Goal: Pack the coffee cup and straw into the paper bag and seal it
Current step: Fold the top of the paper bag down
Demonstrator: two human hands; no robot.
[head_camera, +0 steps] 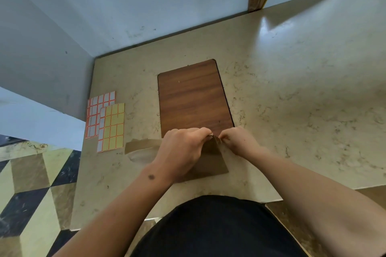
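Together left hand point(181, 148) and right hand point(238, 141) pinch the paper bag point(213, 160).

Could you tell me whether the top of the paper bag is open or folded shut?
Pinched shut: both hands, left hand and right hand, pinch the paper bag top together.

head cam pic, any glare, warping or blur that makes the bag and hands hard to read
Head view: a bright patch of glare sits on the counter at upper right, well clear of the work. Head view: wide-angle bending bows the wall and counter edges. Head view: the paper bag is dim brown, its top hidden where the left hand and right hand pinch it; the sticker sheets read sharp.
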